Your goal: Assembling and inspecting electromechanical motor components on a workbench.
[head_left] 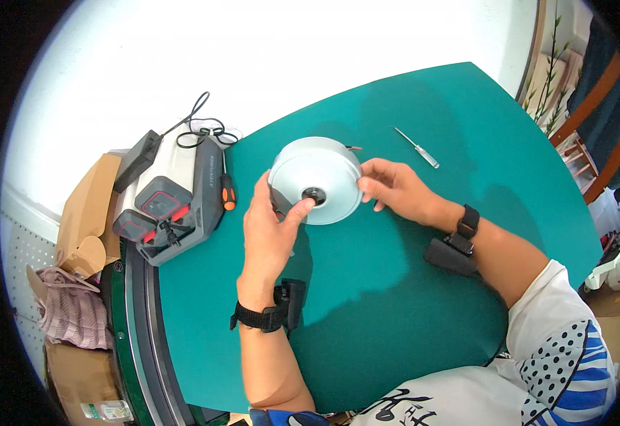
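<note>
Frame centre: both hands grip round silver motor housing (pixel 315 179) on green mat (pixel 409 298). Left hand (pixel 271 231) thumb near black hub; right hand (pixel 393 188) fingers curled on rim. Slim screwdriver (pixel 417 148) upper right, untouched; housing appears closed.

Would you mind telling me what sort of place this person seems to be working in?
Probably a small repair or assembly workbench. A green mat covers the table, both hands hold a round silver motor housing, and a slim screwdriver and a grey power tool lie nearby.
</note>
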`<state>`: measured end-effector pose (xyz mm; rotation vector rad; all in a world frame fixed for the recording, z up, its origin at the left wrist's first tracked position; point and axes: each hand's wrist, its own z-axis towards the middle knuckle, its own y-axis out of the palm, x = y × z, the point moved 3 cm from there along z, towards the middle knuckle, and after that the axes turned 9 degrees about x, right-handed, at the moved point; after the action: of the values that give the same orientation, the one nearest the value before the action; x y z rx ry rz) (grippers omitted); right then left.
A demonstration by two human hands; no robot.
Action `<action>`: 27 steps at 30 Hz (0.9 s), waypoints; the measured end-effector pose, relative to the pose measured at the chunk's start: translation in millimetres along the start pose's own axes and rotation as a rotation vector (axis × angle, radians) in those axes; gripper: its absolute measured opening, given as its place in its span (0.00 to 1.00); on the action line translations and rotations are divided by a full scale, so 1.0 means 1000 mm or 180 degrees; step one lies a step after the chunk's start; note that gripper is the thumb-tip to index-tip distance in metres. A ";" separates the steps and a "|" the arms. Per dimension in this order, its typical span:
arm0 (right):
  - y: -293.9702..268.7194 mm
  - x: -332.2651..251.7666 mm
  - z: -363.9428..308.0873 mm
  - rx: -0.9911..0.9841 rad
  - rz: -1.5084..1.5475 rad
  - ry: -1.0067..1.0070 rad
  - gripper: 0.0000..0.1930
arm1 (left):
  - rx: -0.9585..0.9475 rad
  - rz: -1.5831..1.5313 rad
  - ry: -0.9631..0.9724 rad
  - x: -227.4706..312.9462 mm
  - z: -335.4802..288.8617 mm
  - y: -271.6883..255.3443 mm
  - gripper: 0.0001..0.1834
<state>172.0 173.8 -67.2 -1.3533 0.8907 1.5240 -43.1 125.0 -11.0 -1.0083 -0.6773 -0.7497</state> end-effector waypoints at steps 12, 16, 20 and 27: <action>0.001 -0.004 -0.001 0.0105 -0.0120 -0.0138 0.24 | 0.0237 0.0423 0.0363 0.001 -0.002 -0.001 0.39; -0.002 -0.004 -0.001 0.0055 -0.0244 -0.0234 0.24 | 0.0190 0.0232 0.0431 0.003 -0.002 0.003 0.42; 0.004 -0.009 -0.003 -0.0001 -0.0075 -0.0117 0.22 | 0.0084 0.0139 0.0252 0.003 -0.004 -0.001 0.37; -0.011 -0.007 0.002 0.0417 0.0377 0.0018 0.21 | -0.0545 0.0307 -0.0798 0.028 -0.004 -0.003 0.32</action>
<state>181.4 178.7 -59.3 -1.2296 1.0716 1.5232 -29.2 114.1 10.9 -1.2972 -0.7832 -0.6093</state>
